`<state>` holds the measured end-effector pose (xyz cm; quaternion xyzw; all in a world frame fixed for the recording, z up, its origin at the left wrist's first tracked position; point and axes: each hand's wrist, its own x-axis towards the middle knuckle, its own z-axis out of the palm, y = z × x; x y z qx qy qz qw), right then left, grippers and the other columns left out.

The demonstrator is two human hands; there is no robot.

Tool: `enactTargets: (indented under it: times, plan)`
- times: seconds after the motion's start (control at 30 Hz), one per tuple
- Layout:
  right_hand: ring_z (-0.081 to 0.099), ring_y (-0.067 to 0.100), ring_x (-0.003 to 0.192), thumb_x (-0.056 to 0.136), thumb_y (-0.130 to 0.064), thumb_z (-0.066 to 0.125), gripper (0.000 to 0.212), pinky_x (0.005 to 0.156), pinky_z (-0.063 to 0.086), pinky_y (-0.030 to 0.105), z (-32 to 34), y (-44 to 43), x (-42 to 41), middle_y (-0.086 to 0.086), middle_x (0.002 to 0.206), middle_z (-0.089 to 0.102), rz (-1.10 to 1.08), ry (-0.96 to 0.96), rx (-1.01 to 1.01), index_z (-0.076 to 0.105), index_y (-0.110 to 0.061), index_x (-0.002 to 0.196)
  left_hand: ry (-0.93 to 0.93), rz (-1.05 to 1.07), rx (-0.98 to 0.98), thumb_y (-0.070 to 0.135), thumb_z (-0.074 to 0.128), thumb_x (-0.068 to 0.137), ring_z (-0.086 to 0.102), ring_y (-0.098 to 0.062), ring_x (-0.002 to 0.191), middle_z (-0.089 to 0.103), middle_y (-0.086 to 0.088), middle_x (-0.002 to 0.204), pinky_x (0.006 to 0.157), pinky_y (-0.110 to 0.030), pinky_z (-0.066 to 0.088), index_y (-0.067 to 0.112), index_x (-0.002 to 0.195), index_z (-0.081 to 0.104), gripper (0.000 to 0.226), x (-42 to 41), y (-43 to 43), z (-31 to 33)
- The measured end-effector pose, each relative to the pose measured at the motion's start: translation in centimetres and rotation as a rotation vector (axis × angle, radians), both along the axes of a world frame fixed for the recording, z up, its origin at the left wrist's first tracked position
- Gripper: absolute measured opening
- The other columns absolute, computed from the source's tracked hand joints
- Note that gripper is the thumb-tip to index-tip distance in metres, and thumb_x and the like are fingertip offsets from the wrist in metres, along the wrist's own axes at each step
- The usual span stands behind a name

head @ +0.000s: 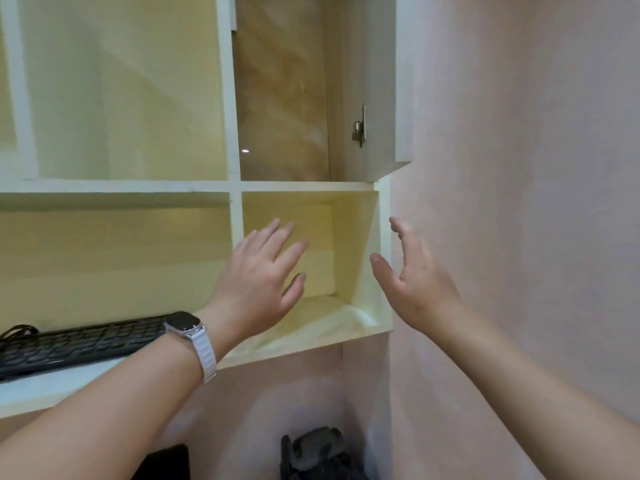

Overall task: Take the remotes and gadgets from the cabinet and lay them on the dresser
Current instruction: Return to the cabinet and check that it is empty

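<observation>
No remote showed in the cabinet [235,186], and the dresser was out of sight, so I could not tell how much was done. A black keyboard [79,341] lay at 8 o'clock, maybe 1 gadget to take. The left hand [258,271] and right hand [412,285] were raised before the cubby [360,258], fingers spread wide, holding nothing.
</observation>
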<state>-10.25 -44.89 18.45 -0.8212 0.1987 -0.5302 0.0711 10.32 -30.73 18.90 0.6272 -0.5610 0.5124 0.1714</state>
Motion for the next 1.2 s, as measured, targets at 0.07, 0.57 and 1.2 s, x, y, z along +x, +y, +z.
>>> enactTargets:
  times: [0.07,0.57,1.2]
  plan:
    - [0.031,0.014,0.139,0.095,-0.047,0.048,0.068,0.108,0.031,0.033,1.5,-1.1,0.4,-0.003,0.151,0.034,0.068,-0.097,-0.045,0.019,-0.023,0.152,-0.023,0.056,-0.006,0.038,0.050,0.088,0.039,-0.033,0.136,0.050,-0.016,0.142,0.109,-0.050,0.031,0.013,0.131,0.058,0.050,1.1,-0.6,1.6]
    - [0.004,0.004,0.148,0.094,-0.040,0.049,0.075,0.119,0.009,0.022,7.9,-5.0,5.2,-0.007,0.154,0.011,0.422,-0.398,-0.470,0.006,-0.015,0.151,-0.155,0.346,-0.001,0.041,0.046,0.089,0.022,-0.032,0.146,0.031,-0.014,0.156,0.116,-0.054,0.019,0.014,0.142,0.046,0.060,4.6,-2.1,5.2]
    - [0.013,0.027,0.148,0.089,-0.061,0.037,0.077,0.117,0.008,0.051,8.8,-4.7,17.7,0.008,0.163,0.017,-0.053,-0.131,-0.714,0.025,-0.022,0.154,-0.231,-0.007,-0.211,0.021,0.059,0.076,0.044,-0.030,0.134,0.054,-0.014,0.138,0.106,-0.056,0.035,0.007,0.108,0.069,0.037,6.6,-2.7,4.8]
